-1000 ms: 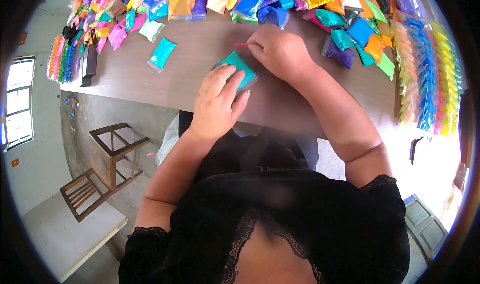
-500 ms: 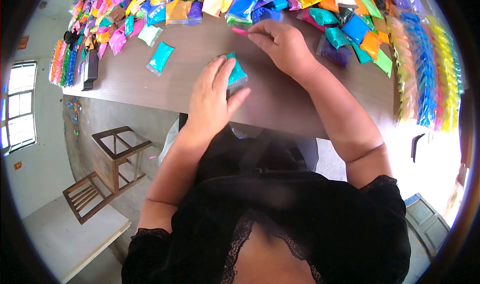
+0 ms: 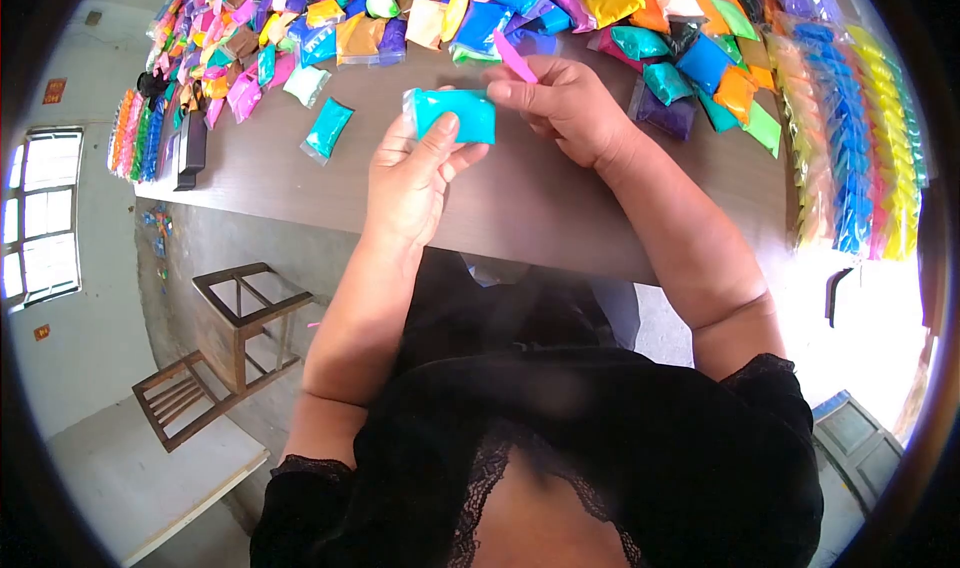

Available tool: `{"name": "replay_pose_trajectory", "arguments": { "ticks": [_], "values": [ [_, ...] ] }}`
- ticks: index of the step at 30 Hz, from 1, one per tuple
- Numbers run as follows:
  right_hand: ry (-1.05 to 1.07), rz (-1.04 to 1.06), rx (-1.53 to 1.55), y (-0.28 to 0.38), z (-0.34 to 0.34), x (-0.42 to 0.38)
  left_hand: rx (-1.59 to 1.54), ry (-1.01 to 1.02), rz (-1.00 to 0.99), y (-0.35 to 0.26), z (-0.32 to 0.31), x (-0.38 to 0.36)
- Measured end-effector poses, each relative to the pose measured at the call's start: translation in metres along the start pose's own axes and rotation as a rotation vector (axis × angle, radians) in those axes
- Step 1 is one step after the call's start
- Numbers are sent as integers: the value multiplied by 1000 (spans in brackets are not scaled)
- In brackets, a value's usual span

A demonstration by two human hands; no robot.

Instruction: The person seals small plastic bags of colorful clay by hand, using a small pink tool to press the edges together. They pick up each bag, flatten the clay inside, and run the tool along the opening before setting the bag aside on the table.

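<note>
Between the thumb and fingers of my left hand [image 3: 410, 183] is a turquoise packet [image 3: 460, 118], a soft filled pouch in clear plastic, raised over the table. My right hand [image 3: 565, 108] is closed on a small flat pink strip [image 3: 514, 60], whose pointed end sticks up past the fingers. The right fingertips are right at the packet's upper right corner. Another turquoise packet [image 3: 328, 130] lies on the table to the left of my hands.
A large heap of colourful packets [image 3: 480, 13] covers the back of the brown table [image 3: 330, 183]. Long strings of joined packets [image 3: 850, 138] hang at the right edge, others [image 3: 135, 133] at the far left near a black box [image 3: 190, 150]. A wooden chair [image 3: 235, 338] lies on the floor.
My left hand has picked the turquoise packet up off the table and turned it level. The right hand has come down slightly beside it, its pink strip now pointing up.
</note>
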State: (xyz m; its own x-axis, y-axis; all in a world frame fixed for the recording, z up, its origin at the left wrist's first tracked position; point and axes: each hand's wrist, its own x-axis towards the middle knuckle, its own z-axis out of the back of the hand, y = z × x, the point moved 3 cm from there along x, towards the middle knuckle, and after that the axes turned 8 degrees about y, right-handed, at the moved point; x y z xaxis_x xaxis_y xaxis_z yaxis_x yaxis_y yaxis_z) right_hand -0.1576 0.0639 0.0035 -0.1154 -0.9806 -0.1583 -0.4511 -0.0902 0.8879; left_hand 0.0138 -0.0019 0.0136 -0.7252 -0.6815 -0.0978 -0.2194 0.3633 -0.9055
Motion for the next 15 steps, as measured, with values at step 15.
{"name": "replay_pose_trajectory", "arguments": {
  "ticks": [15],
  "values": [
    [47,66,-228,-9,-5,4,-49,3,115,-4,13,-3]
  ]
}}
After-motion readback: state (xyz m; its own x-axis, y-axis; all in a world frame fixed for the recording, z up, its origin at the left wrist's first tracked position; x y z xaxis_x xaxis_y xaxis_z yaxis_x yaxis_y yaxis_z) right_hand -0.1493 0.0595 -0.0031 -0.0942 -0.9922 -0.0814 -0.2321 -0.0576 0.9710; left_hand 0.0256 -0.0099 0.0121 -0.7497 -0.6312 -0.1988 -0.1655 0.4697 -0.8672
